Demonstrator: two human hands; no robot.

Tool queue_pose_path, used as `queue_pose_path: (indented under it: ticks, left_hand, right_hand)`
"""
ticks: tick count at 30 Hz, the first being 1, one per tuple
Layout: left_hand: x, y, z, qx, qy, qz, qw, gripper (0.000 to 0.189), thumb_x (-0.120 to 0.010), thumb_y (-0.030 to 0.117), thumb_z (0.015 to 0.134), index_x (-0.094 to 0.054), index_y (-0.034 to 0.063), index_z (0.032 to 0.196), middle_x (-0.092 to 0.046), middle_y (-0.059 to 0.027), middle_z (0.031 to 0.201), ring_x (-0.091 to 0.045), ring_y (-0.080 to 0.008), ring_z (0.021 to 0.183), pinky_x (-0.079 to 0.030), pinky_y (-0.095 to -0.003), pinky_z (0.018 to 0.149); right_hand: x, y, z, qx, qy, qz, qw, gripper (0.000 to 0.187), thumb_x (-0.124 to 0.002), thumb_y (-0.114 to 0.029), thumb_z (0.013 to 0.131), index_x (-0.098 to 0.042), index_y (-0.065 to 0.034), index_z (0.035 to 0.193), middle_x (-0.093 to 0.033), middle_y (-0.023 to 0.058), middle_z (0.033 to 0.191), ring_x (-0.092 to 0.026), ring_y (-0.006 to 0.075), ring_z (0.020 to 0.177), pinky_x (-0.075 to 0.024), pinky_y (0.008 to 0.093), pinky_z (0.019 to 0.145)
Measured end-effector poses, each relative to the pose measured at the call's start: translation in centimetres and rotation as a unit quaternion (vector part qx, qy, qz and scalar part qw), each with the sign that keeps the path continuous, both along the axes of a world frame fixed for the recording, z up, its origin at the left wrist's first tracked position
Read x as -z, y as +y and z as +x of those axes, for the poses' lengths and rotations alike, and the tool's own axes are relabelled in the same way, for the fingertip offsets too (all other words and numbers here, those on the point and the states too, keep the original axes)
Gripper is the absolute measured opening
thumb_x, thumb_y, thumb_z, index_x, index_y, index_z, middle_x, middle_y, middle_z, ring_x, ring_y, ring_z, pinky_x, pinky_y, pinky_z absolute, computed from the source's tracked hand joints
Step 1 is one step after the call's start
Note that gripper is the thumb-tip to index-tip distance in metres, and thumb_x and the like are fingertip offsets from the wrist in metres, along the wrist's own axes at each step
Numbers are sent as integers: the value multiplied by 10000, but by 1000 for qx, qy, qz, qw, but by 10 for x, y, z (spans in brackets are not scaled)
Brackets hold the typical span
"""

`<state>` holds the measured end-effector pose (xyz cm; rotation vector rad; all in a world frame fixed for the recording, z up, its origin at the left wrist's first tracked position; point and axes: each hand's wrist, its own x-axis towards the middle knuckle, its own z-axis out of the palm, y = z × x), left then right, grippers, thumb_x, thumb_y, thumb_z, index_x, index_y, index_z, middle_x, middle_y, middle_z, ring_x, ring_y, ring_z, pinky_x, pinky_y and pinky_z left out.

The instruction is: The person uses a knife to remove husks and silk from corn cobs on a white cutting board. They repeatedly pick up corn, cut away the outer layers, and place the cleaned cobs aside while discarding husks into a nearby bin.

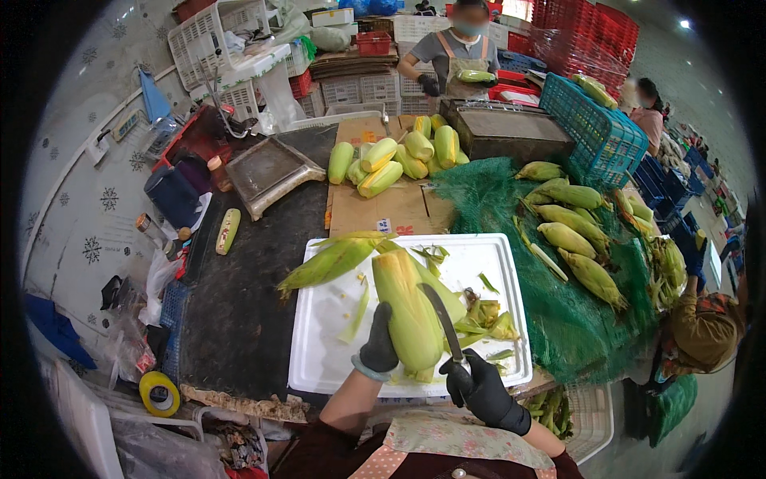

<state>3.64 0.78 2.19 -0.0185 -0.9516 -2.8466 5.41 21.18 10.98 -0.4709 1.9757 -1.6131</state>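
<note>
My left hand (380,341), in a black glove, holds an ear of corn (404,311) in its green husk, with a yellowish cut end pointing away from me. In my right hand (479,386), also black-gloved, is a knife (446,320); its curved blade lies along the right side of the ear. Both hands are over a white foam tray lid (311,359). Another unhusked ear (335,261) rests across the tray's far left corner. Husk scraps (488,320) are scattered on the tray's right side, and a husk strip (357,314) lies left of the held ear.
Trimmed ears (383,170) are piled on cardboard (359,215) beyond the tray. Unhusked ears (574,224) lie on green netting (532,299) at right. A weighing scale (269,167) and one small ear (228,232) are at left. A masked co-worker (458,54) stands across the table.
</note>
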Motion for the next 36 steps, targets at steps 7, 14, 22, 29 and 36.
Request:
queue_pose_path:
  ticks: [7, 14, 22, 29, 36]
  left_hand:
    - [-21, -1, 0, -77, 22, -210, 974, 650, -584, 412, 856, -380, -18, 1299, -521, -86, 1171, -508, -170, 1060, -435, -319, 891]
    - [-22, 7, 1, -131, -6, -264, 956, 591, -522, 438, 878, -394, 56, 1310, -528, -93, 1198, -548, -218, 1054, -466, -366, 896]
    - [-5, -17, 2, -7, -91, -86, 992, 577, -478, 446, 906, -377, 54, 1318, -535, -94, 1182, -552, -209, 1054, -468, -357, 893]
    - [-26, 21, 16, 138, -42, -131, 981, 796, -626, 475, 782, -307, 9, 1343, -502, -133, 1211, -553, -238, 1055, -484, -360, 876]
    - [-42, 30, 7, 62, -47, -31, 996, 645, -519, 439, 864, -344, 32, 1334, -521, -121, 1182, -571, -236, 1004, -493, -362, 859]
  right_hand:
    - [-6, -5, -14, 31, 129, 18, 991, 229, -554, -216, 915, -527, -2, 991, -540, 74, 549, -533, 151, 462, -402, 295, 451]
    - [17, -9, -11, 31, 175, 116, 977, 334, -608, -287, 859, -516, -1, 1005, -536, 178, 517, -583, 358, 507, -430, 418, 459]
    - [-9, 18, -35, 137, 370, 110, 912, 771, -758, -89, 698, -348, -53, 1350, -407, 215, 1288, -439, 374, 1149, -418, 417, 918]
    - [-44, -26, -89, 8, 467, -29, 884, 542, -755, -111, 676, -570, -82, 1185, -537, 101, 1218, -456, 304, 1152, -380, 374, 976]
    - [-15, -33, -62, 95, 542, 27, 835, 276, -720, -62, 656, -699, -146, 918, -657, -2, 933, -580, 206, 881, -456, 334, 775]
